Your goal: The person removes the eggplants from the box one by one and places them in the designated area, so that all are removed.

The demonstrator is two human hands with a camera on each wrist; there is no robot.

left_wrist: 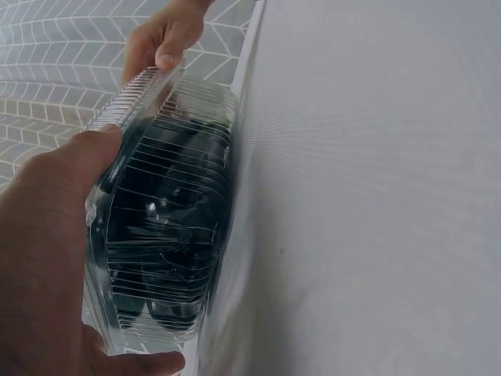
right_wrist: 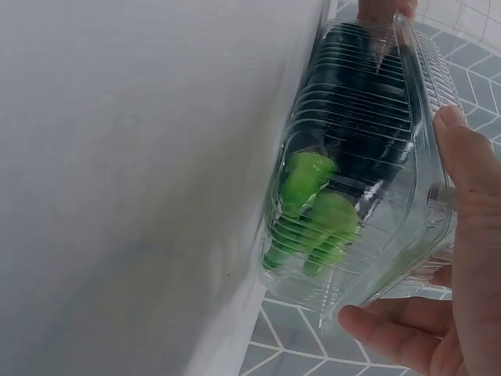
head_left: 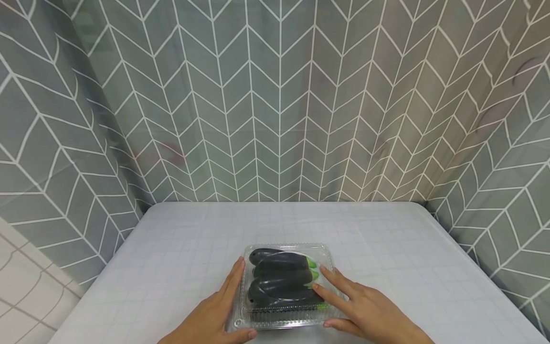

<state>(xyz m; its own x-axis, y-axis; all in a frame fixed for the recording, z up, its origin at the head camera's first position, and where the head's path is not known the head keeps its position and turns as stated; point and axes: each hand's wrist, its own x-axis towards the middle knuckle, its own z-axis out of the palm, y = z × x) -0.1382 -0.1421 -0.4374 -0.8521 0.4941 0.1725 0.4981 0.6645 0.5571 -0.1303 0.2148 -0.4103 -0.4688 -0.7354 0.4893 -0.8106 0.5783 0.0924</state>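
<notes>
A clear plastic clamshell box (head_left: 268,323) lies on the white-covered table near its front, lid down over several dark eggplants (head_left: 281,278) with bright green stem ends to the right. Along the box's left side lies my left hand (head_left: 210,308), fingers straight, thumb at the front left corner. My right hand (head_left: 369,306) rests at the right side, with spread fingers touching the lid and the thumb by the front edge. Ribbed side walls of the box (right_wrist: 344,117) and the green stems (right_wrist: 309,184) show in the right wrist view.
The table (head_left: 180,248) has a white cloth with a faint grid. Grey curtains (head_left: 279,95) with a white chevron pattern hang behind and along both sides. White tiles (head_left: 30,286) show at the lower left.
</notes>
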